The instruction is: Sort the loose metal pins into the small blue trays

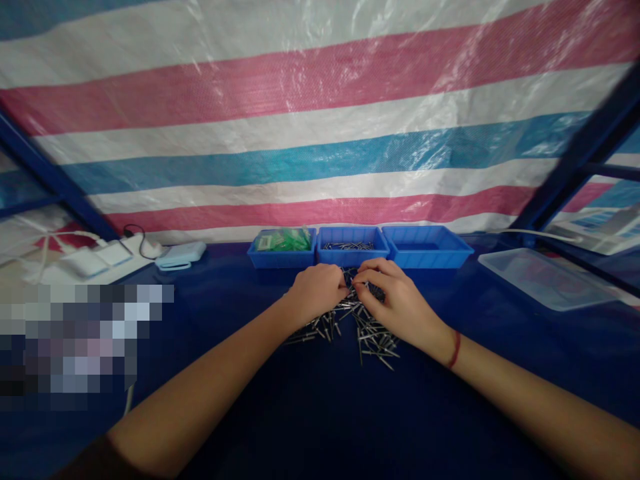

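A loose heap of silvery blind rivets (pixel 373 333) with long thin stems lies on the dark blue table top. Over its left side is my left hand (pixel 317 290), knuckles up and fingers curled in; whatever they hold is hidden. My right hand (pixel 393 297), with a red string on its wrist, reaches over the heap from the right. Its thumb and index finger come together at a rivet (pixel 353 281) near the left hand's fingertips. Just behind the hands, the middle blue bin (pixel 353 255) contains more rivets.
The left blue bin (pixel 283 259) holds green plastic packets (pixel 284 239); the right blue bin (pixel 430 257) stands beside the middle one. A clear plastic lid (pixel 545 277) lies at right. At left are a power strip (pixel 100 263) with cables and a light blue case (pixel 181 255). Striped sheeting (pixel 320 160) hangs behind.
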The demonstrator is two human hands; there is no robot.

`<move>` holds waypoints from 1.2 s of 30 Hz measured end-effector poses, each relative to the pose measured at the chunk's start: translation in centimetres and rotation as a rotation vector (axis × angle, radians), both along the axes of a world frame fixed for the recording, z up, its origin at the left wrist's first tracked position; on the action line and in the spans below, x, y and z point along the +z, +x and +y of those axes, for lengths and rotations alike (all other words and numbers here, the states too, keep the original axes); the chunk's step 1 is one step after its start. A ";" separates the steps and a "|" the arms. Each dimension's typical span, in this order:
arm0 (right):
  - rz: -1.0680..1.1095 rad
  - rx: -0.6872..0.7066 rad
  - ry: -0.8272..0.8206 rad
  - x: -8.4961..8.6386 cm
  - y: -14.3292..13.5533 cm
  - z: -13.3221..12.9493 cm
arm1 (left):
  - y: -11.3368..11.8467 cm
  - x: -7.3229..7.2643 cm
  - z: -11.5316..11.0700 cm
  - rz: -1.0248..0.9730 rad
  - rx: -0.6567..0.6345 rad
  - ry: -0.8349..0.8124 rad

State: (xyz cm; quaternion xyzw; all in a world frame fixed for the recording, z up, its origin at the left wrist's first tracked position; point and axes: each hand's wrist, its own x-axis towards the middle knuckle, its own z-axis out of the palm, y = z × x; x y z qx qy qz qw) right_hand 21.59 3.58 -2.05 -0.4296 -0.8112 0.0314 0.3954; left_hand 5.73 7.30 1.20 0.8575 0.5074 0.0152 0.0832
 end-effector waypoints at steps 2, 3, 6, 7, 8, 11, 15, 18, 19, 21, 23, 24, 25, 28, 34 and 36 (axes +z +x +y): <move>-0.001 0.001 0.001 0.0 0.0 0.0 | 0.1 -0.1 -0.1 0.005 0.002 0.010; -0.001 0.002 0.002 0.0 0.0 0.0 | 0.1 -0.1 -0.2 0.006 0.001 0.011; 0.002 0.001 0.003 0.0 0.0 0.1 | -0.1 0.1 -0.1 0.006 -0.011 0.004; 0.003 0.001 0.003 -0.1 0.0 0.1 | -0.2 0.2 -0.1 0.007 -0.019 -0.001; 0.002 0.003 0.002 -0.1 0.0 0.0 | -0.3 0.3 -0.2 0.008 -0.029 -0.006; 0.001 0.011 0.001 0.0 -0.1 0.0 | -0.5 0.8 -0.3 0.018 -0.058 -0.026; 0.007 0.019 0.005 0.1 -0.1 -0.1 | -0.5 0.8 -0.5 0.030 -0.063 -0.020; 0.002 0.020 0.003 0.2 -0.1 -0.1 | -0.6 0.5 -0.5 0.028 -0.059 0.003; 0.000 0.021 0.000 0.2 0.0 -0.1 | -0.6 0.3 -0.5 0.025 -0.061 0.008; -0.003 0.022 -0.002 0.1 -0.1 -0.1 | -0.8 0.0 -0.4 0.019 -0.071 0.012; -0.005 0.027 0.001 0.1 -0.1 -0.1 | -1.0 -0.2 -0.4 0.015 -0.083 0.012; -0.003 0.029 0.004 0.1 -0.1 -0.1 | -1.1 -0.3 -0.4 0.014 -0.087 0.012; -0.002 0.031 0.007 0.1 -0.1 -0.1 | -1.2 -0.3 -0.4 0.014 -0.089 0.015; 0.003 0.036 0.012 0.1 -0.1 -0.1 | -1.2 -0.5 -0.5 0.013 -0.089 0.030; -0.009 0.035 0.024 0.2 -0.1 -0.1 | -1.3 -0.4 -0.3 -0.035 -0.113 0.088; -0.011 0.037 0.028 0.3 -0.1 -0.1 | -1.4 -0.2 -0.1 -0.067 -0.100 0.109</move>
